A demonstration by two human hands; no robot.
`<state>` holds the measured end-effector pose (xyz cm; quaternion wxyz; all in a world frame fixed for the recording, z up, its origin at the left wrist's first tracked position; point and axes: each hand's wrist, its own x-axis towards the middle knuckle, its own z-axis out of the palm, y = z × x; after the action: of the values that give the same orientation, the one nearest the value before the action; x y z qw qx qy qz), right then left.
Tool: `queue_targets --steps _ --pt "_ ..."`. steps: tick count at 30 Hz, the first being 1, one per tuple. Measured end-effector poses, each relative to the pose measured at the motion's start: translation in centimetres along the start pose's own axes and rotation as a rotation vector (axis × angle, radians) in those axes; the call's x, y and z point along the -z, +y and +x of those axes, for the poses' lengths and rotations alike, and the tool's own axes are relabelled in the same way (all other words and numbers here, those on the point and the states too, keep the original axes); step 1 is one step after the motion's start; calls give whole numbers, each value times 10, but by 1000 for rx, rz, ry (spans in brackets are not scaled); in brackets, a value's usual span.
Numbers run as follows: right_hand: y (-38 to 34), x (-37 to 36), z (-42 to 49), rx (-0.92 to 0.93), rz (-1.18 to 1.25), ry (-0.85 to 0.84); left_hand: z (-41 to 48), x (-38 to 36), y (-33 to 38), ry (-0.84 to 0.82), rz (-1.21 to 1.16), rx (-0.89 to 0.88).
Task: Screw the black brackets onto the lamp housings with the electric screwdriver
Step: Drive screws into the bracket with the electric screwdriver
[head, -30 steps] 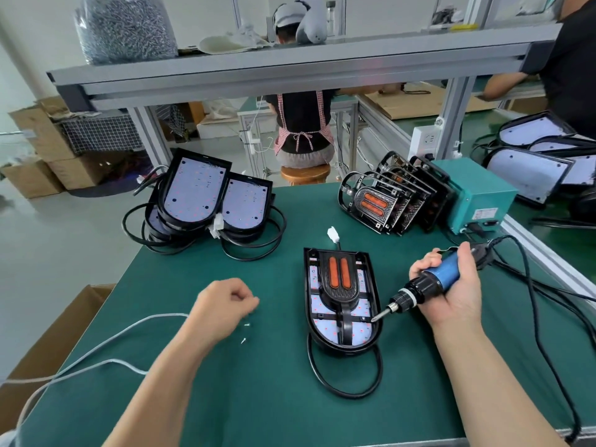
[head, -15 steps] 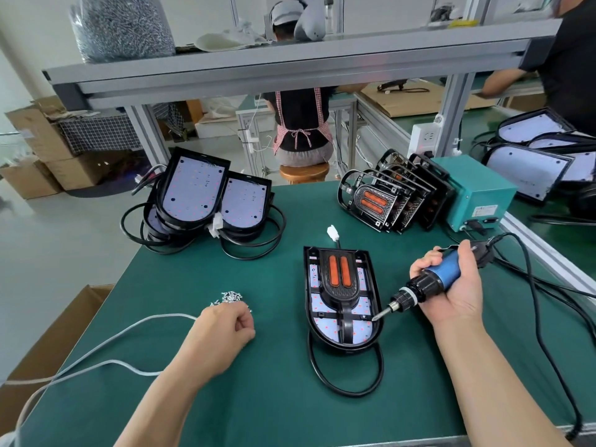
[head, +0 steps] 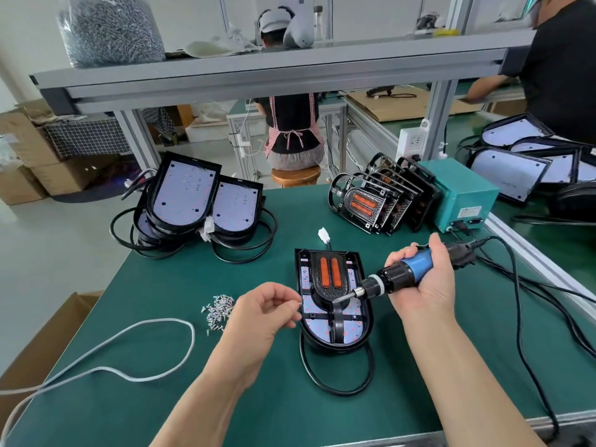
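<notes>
Two people work beyond the green bench; right hand grips the electric screwdriver, left hand pinches a screw.

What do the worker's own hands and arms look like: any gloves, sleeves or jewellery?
The left hand and right hand wear no gloves, and no ring, watch or wristband shows. The left forearm and right forearm are uncovered down to the picture's lower edge; no sleeve comes into view.

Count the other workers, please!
2: a worker in a checked apron on the wooden stool behind the bench; a worker in a black shirt at top right. Others may be hidden.
</notes>
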<state>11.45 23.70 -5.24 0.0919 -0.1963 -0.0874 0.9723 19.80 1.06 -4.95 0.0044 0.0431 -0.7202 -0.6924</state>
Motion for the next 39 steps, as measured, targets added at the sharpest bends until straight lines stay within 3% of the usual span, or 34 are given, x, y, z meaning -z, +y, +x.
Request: queue_targets --steps 5,10,17,21,25,33,39 --pt "12 -12 -13 48 -49 -14 -2 -11 -6 89 -10 -3" --pt "11 -11 -12 79 -82 -1 -1 -9 -11 157 410 -155" --pt "-4 -8 -12 88 -46 41 6 -10 -6 -5 815 -300" --pt "-4 -10 -15 128 -216 -32 22 -12 -8 180 792 -178" --pt "8 -20 -24 233 -447 -213 33 -20 -22 223 585 -62" --pt "36 -48 -51 346 -839 -602 32 -24 -45 189 400 -129" --pt "50 -46 -57 307 -1019 -733 32 -26 -48 203 374 -163"
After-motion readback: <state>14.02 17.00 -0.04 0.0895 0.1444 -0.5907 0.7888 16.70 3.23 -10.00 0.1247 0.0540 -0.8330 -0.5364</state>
